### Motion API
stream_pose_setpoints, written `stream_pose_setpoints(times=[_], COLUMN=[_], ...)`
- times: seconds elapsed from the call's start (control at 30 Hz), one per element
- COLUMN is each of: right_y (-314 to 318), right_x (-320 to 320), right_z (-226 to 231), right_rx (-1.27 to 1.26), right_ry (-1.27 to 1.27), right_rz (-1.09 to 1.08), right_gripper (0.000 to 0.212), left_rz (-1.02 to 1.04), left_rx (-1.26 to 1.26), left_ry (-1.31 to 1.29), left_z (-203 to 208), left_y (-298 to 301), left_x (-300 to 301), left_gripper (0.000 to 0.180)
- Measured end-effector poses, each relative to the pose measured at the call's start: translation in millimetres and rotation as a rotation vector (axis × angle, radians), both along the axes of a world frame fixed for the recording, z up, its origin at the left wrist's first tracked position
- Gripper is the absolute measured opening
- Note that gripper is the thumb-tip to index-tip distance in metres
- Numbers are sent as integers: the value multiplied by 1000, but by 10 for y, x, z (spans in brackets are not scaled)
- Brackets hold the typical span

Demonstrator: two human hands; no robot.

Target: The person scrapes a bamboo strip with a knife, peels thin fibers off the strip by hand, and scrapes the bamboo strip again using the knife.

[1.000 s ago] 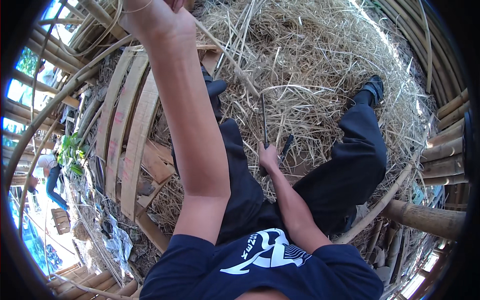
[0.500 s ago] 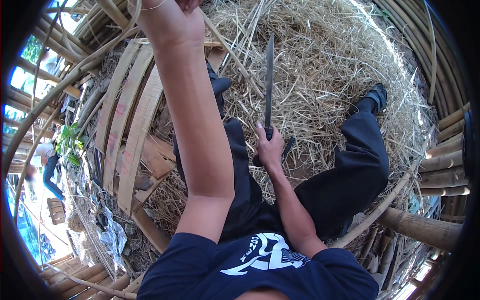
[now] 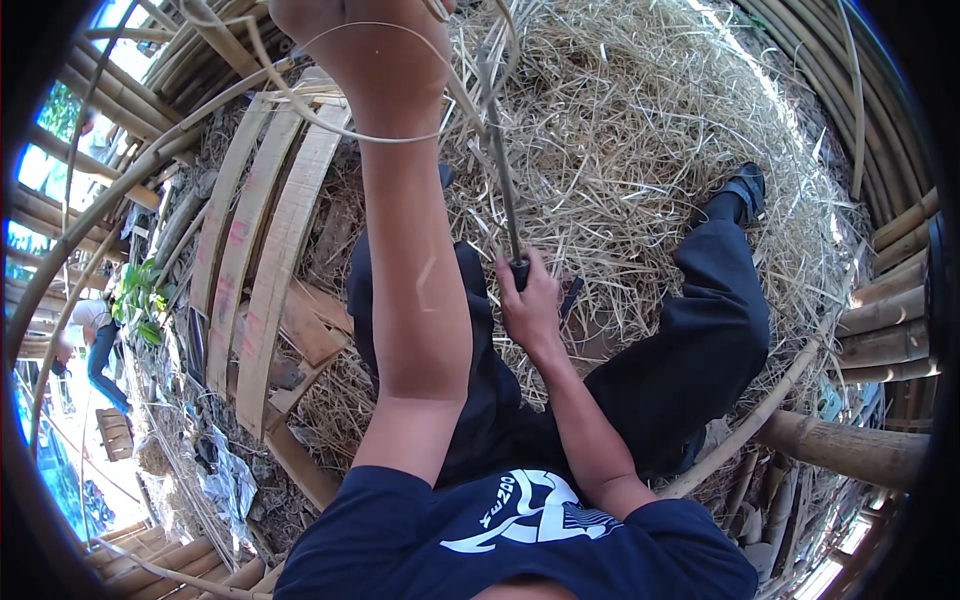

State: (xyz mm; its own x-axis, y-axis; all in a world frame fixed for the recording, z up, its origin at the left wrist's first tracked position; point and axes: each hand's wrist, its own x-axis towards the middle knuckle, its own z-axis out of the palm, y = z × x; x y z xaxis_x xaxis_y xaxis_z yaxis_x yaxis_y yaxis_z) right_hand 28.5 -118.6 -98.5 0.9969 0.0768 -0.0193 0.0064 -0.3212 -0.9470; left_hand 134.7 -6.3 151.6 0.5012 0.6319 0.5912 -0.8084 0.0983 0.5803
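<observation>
My right hand (image 3: pixel 535 305) is closed around the black handle of a long-bladed knife (image 3: pixel 503 180). Its dark blade points up and away over the straw, and its far end crosses pale, thin strips (image 3: pixel 466 98) that look like split bamboo or cane. High at the upper edge, my left hand (image 3: pixel 360 40) is raised on an outstretched arm. Its fingers are cut off by the frame, so their grip is hidden. One thin strip (image 3: pixel 350 133) loops across my left wrist, and more strips curl beside that hand.
Dry straw (image 3: pixel 620 130) covers the ground between my legs. Flat wooden slats (image 3: pixel 280 250) lie to the left. Bamboo poles (image 3: pixel 850 450) stand at the right, with more bamboo railing (image 3: pixel 110 100) at the far left. Beyond it, a person (image 3: pixel 97 340) bends over.
My left hand has moved slightly right, and a strip now loops across its wrist. The knife has swung left, its blade tilting toward the strips, with my right hand shifting slightly left.
</observation>
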Motion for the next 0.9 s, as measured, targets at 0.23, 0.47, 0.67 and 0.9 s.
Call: stream_pose_setpoints(times=[0.23,0.47,0.67,0.9], right_y=[-7,87,-4,66], right_x=[-32,-39,26,-41], right_z=[-74,312,-159,354], right_rx=[-71,113,-44,57], right_ry=[200,-57,244,-26], right_rz=[6,55,17,35], right_gripper=[37,30,37,26], left_rz=[295,99,92,-87], left_rx=[117,58,268,197], left_ry=[-40,-33,-98,-130], left_z=[-93,-110,-253,-205], left_y=[37,118,219,274], left_x=[-4,3,32,65], left_gripper=[38,40,50,49])
